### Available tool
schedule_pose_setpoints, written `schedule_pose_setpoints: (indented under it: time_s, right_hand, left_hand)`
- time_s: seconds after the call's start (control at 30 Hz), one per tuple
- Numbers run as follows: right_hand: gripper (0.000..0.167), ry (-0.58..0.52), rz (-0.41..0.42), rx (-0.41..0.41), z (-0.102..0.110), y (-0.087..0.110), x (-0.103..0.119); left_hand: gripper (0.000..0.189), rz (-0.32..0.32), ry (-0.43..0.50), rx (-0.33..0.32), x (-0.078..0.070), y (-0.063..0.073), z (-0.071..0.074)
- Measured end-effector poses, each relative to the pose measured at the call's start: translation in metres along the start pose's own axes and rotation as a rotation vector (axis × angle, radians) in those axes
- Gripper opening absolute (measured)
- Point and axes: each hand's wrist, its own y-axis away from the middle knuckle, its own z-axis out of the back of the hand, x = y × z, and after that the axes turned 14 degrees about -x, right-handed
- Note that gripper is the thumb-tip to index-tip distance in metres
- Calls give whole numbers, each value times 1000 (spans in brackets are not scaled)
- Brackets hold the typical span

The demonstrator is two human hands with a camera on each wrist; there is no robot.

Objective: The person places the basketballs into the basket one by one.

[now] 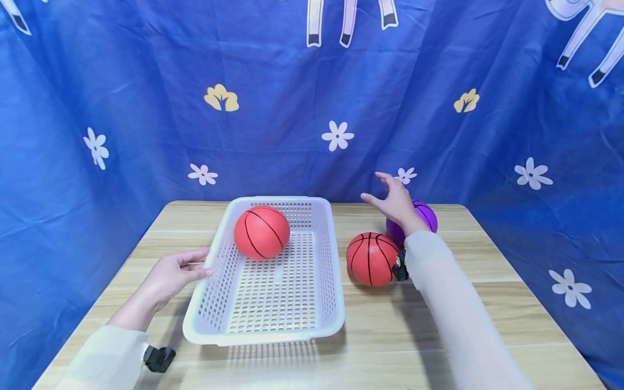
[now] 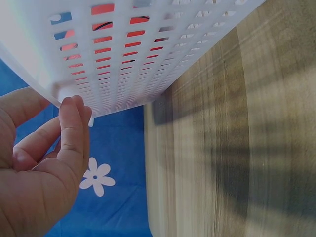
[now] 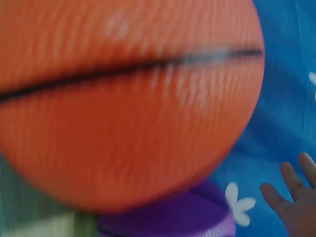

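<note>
A white plastic basket (image 1: pixel 273 337) with perforated walls holds a red ball (image 1: pixel 261 233) marked with black basketball lines. My left hand (image 1: pixel 168 279) pinches the basket's left rim between thumb and fingers; the left wrist view shows the fingertips (image 2: pixel 71 123) against that rim. To the right of the basket, a second red ball (image 1: pixel 371 260) sits on the table. Just behind it is a purple ball (image 1: pixel 425 214), partly hidden by my right forearm. My right hand (image 1: pixel 394 203) is raised near the purple ball, fingers spread and holding nothing. The second red ball fills much of the right wrist view.
The wood-grain table (image 1: pixel 439 325) ends at a blue curtain (image 1: pixel 273 146) printed with flowers and animal legs. More curtain hangs along both sides. A shadow falls on the table below the basket's near edge.
</note>
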Motion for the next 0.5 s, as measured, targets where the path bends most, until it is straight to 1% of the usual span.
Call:
schedule_pose_setpoints:
  time_s: [0.23,0.5]
  right_hand:
    - [78,68,-23,-41,19,0,-25]
    - [85,131,-93,-75,34,6,-50]
  left_hand:
    - [64,0,5,-7,0,1,-1]
    - [63,1,18,-4,1,0,-1]
